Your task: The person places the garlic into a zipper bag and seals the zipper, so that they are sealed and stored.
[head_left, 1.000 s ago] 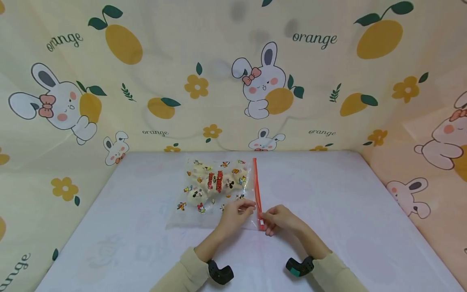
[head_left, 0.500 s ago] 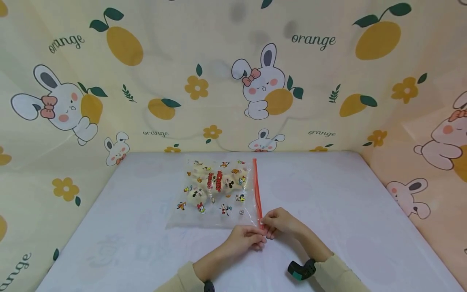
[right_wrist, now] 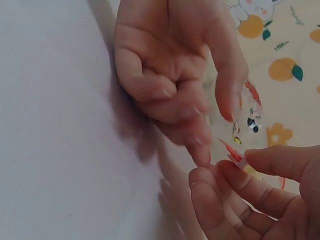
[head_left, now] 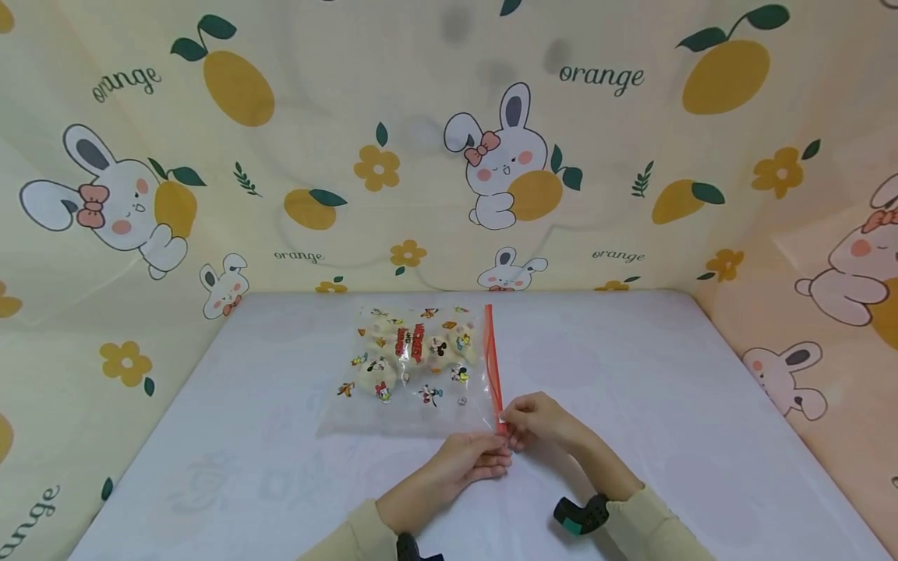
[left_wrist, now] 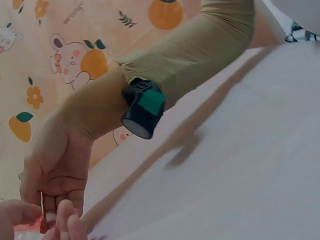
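Observation:
A clear zipper bag [head_left: 414,409] printed with small cartoon figures and red lettering lies flat on the table. Pale rounded things [head_left: 379,378] show dimly through it; their kind is unclear. Its red zipper strip [head_left: 493,358] runs down the right side. At the strip's near end, my right hand [head_left: 543,421] pinches the whitish slider [right_wrist: 240,161] between thumb and forefinger. My left hand [head_left: 459,467] is at the bag's near right corner, thumb and fingers on either side of it. How firmly it grips is partly hidden by the right hand's fingers.
A white-covered table [head_left: 666,389] spreads around the bag. Behind it and at both sides hangs a cream cloth [head_left: 435,117] printed with rabbits and oranges. Black wrist devices [head_left: 581,516] sit at both sleeves.
My left hand has come off the top of the bag, down to its near right corner. My right hand stays at the slider. The bag has shifted very slightly left.

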The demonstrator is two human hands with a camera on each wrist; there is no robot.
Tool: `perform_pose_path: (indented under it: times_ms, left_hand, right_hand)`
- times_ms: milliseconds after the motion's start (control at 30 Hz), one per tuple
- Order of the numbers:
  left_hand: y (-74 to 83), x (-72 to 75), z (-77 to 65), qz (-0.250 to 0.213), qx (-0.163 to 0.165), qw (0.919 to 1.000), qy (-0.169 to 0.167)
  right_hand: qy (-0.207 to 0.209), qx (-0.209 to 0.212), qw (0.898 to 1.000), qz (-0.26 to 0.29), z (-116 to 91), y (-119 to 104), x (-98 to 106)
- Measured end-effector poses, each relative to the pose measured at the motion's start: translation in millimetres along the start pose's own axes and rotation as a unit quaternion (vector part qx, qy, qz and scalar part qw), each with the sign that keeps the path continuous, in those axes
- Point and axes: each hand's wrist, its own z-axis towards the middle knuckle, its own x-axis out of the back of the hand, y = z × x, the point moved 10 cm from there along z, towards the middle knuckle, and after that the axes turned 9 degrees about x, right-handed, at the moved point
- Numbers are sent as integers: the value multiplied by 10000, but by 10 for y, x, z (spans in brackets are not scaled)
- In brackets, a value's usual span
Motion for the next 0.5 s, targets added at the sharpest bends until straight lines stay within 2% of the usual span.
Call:
perform_pose_path:
  times_ms: [267,500]
  left_hand:
    - [31,-30,76,-724,62,9972,-180]
    - [40,-26,112,-909,85,9958,-110]
  right_hand:
    - [33,126,9999,-59,-11,-83,11]
    - [60,125,9999,-68,-16,-79,13]
